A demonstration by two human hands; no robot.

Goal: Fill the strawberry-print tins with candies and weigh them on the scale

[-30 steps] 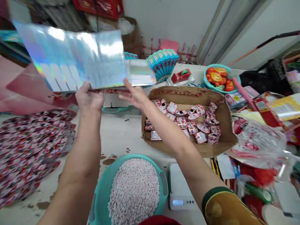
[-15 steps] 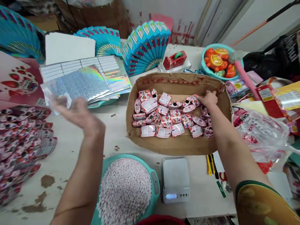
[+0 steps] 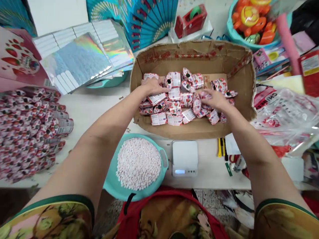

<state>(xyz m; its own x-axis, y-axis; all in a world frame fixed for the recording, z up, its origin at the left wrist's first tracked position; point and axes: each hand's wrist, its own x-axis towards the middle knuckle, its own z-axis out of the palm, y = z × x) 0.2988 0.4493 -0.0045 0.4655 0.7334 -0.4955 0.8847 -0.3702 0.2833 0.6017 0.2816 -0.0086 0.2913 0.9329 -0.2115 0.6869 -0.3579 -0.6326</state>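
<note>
Nearest, one teal basin (image 3: 111, 174) of pale pellets (image 3: 138, 164) beside one scale (image 3: 184, 154). Beyond, walled in by one carton (image 3: 179, 131): printed packets (image 3: 159, 118), roughly twenty in view, overlapping, under the left hand (image 3: 152, 87) and at the fingertips of the right hand (image 3: 213, 99). Cannot tell whether clamped on any. Farther, behind the carton, one red tape dispenser (image 3: 189, 25) and one teal bowl (image 3: 231, 30) of toys (image 3: 250, 16).

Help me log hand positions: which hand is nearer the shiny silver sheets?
Left. The left hand is at the packets in the left part of the box, right of the silver sheets; the right hand is farther right in it.
</note>
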